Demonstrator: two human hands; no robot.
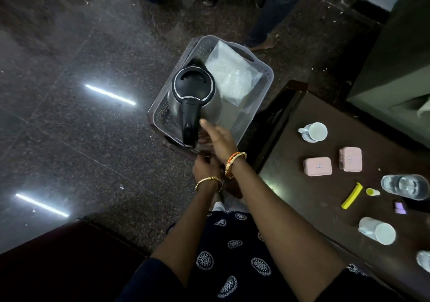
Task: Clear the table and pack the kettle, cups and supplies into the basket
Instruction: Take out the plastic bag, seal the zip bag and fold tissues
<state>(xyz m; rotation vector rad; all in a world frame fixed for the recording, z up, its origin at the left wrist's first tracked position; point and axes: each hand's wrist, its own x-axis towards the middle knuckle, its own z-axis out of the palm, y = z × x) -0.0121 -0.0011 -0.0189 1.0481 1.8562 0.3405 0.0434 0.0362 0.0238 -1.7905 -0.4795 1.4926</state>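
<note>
Head view, right hand (220,140) outstretched — kettle (193,92) in basket (260,78)

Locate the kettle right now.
Head view, centre: the kettle stands in the near-left part of the basket, beside a clear plastic bag, with the right hand at its black handle.

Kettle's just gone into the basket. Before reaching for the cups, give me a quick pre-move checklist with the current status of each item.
1. Steel kettle with black lid upright inside the clear plastic basket: ok.
2. Right hand off the kettle handle: ok, open beside it.
3. Left hand free: cannot tell, partly hidden.
4. Basket room beside the clear plastic bag: ok.
5. White cups on the dark table packed: not ok.
6. Pink boxes packed: not ok.
</note>
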